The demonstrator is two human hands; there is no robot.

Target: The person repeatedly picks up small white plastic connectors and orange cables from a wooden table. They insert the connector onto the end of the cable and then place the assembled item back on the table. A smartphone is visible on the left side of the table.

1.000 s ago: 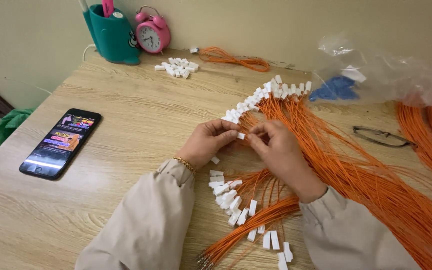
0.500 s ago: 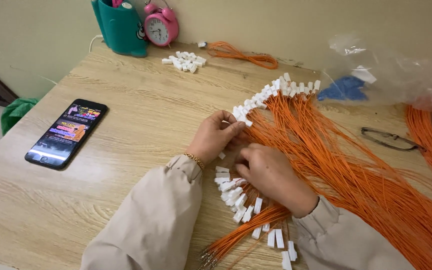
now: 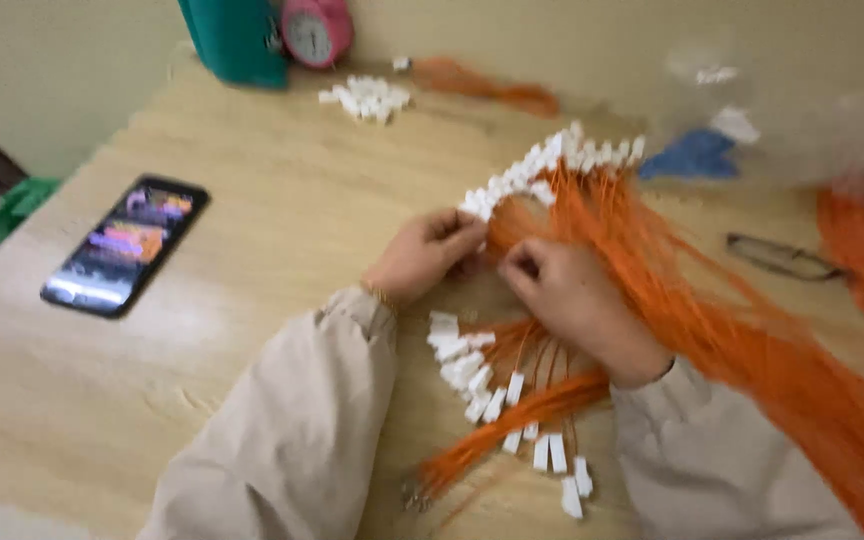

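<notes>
The picture is blurred by motion. My left hand (image 3: 422, 255) and my right hand (image 3: 567, 300) meet over a large fan of orange wires (image 3: 712, 300) that end in a curved row of small white connectors (image 3: 542, 165). The left fingers touch the near end of that row, and the right fingers are curled and pinching at the wires beside it. What exactly each hand grips is too blurred to tell. A second bunch of orange wires with white connectors (image 3: 487, 385) lies under my wrists.
A black phone (image 3: 127, 245) with a lit screen lies at the left of the wooden table (image 3: 282, 200). At the back stand a teal container (image 3: 237, 40), a pink alarm clock (image 3: 317, 30) and a pile of loose white connectors (image 3: 367, 97). Glasses (image 3: 782, 258) lie at right.
My view has swung down and to the right. Both hands stay together at the end of the connector row, the right hand having shifted slightly.
</notes>
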